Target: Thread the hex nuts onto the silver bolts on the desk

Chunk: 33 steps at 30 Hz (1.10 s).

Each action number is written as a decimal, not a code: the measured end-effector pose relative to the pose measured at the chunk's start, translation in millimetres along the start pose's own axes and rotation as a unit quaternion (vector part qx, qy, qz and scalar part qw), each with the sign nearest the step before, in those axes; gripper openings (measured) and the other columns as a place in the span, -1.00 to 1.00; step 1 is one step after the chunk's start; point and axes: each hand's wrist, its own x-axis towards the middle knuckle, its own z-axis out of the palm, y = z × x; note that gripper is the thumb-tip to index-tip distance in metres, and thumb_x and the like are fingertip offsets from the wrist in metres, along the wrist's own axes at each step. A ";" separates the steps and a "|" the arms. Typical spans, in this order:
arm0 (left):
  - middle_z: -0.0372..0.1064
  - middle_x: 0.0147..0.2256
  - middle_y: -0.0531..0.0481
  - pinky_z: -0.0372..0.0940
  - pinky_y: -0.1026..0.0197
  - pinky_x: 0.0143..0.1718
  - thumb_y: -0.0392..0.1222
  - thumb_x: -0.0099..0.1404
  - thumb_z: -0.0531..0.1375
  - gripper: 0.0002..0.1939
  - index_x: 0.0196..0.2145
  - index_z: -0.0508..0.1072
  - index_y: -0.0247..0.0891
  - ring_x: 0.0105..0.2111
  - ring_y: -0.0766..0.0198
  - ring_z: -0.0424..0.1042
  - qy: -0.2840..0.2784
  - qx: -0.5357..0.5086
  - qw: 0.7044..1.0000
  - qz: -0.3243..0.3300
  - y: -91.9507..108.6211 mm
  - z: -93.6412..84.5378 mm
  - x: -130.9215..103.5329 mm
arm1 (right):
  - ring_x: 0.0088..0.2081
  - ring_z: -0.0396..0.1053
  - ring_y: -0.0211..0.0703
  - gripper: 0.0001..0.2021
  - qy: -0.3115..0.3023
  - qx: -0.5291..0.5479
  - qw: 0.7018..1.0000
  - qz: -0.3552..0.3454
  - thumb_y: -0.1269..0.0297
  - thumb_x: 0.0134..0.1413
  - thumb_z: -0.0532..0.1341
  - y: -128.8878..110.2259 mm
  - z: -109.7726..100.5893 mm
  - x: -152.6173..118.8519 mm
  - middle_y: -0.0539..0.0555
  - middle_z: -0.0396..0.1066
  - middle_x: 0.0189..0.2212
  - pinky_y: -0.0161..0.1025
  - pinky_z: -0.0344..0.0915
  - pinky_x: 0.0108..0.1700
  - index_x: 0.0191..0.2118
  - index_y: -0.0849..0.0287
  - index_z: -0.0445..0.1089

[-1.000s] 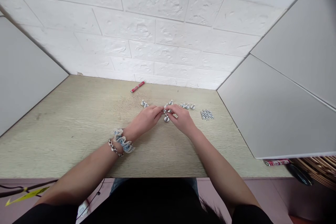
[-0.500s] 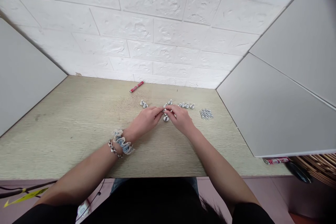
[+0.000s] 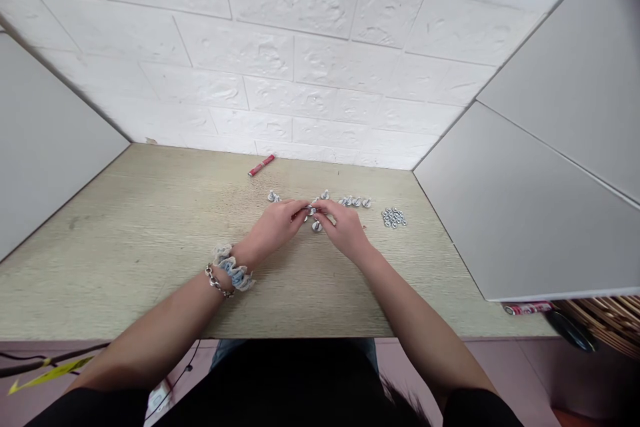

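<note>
Over the middle of the table, my left hand [image 3: 280, 221] and my right hand [image 3: 344, 225] meet, fingertips pinched together on a small silver bolt [image 3: 311, 209]. Fingers cover most of it, so its details are hidden. Just below the fingertips, another bolt with a broad round base [image 3: 317, 227] stands on the tabletop. One more bolt [image 3: 325, 195] is behind my right fingers. To the right of them is a row of several bolts [image 3: 356, 202]. Left of the fingers, a pair of bolts [image 3: 272, 196] is partly hidden behind my left hand.
A cluster of small metal nuts [image 3: 393, 217] lies right of my right hand. Near the white brick wall [image 3: 320, 107] rests a red tube [image 3: 261, 165]. Grey panels [image 3: 540, 193] border the wooden table [image 3: 125, 233]. A wicker basket [image 3: 610, 320] sits at the lower right.
My left fingers have tilted slightly and come a little higher over the bolt, hiding more of the pair at left. My right hand has barely moved.
</note>
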 end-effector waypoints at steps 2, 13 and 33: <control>0.43 -0.37 0.00 0.18 0.29 -0.37 -0.21 0.27 -0.01 -0.77 -0.21 0.41 -0.23 -0.41 0.32 0.37 -0.001 0.004 1.000 0.004 -0.5 -0.3 0.4 | -0.22 0.37 -0.22 -0.84 0.033 -0.005 0.999 -0.017 0.34 0.07 0.10 0.6 0.2 0.5 0.03 0.44 -0.28 -0.25 0.29 -0.15 -0.22 0.12 0.36; 0.39 -0.41 -0.03 0.19 0.27 -0.37 -0.23 0.28 -0.01 -0.77 -0.20 0.39 -0.28 -0.42 0.31 0.34 -0.012 0.021 0.999 0.031 -2.3 3.0 -1.0 | -0.20 0.36 -0.22 -0.81 0.041 -0.010 0.998 -0.045 0.36 0.08 0.09 2.3 2.6 0.6 0.05 0.43 -0.27 -0.22 0.32 -0.12 -0.21 0.12 0.40; 0.42 -0.44 0.06 0.17 0.35 -0.41 -0.22 0.25 0.04 -0.77 -0.20 0.43 -0.23 -0.50 0.40 0.32 0.013 -0.048 0.998 0.025 2.2 -0.1 -0.7 | -0.23 0.39 -0.25 -0.83 0.052 -0.002 0.996 -0.067 0.37 0.06 0.12 -0.6 -6.0 2.8 0.01 0.46 -0.29 -0.26 0.35 -0.14 -0.24 0.09 0.42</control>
